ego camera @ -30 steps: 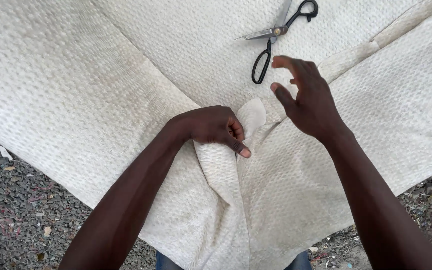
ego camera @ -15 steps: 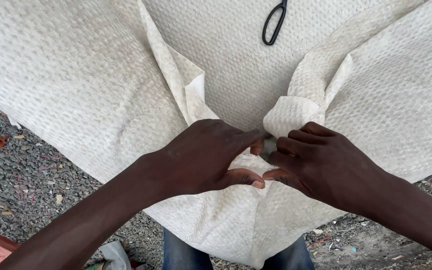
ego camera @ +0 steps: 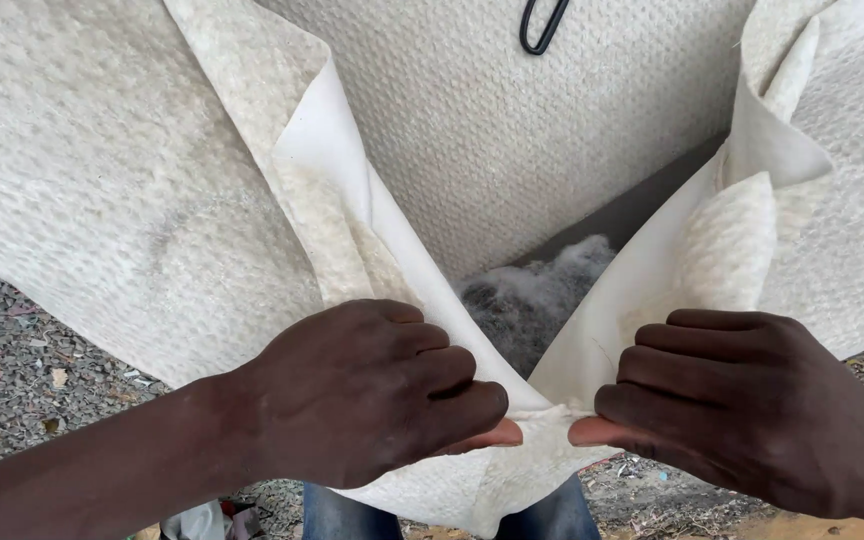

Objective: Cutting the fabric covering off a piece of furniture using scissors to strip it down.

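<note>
A large sheet of off-white textured fabric point(ego camera: 102, 170) with a smooth white backing fills most of the head view. A slit in it gapes open in a V, with grey fluffy stuffing point(ego camera: 532, 300) showing inside. My left hand point(ego camera: 372, 390) pinches the left edge of the slit at its near end. My right hand point(ego camera: 742, 400) pinches the right edge, thumb tip almost touching the left thumb. Both flaps of the slit point(ego camera: 722, 230) are folded outward, showing the smooth side.
Black scissor handles point(ego camera: 542, 25) lie on the fabric at the top edge. Grey gravel ground point(ego camera: 22, 350) with small litter shows at lower left and lower right. Blue denim point(ego camera: 342, 515) appears under the fabric at the bottom.
My hands came together at the slit, gripped its edges and pulled them apart. The slit has widened and the stuffing is exposed. The view has moved closer.
</note>
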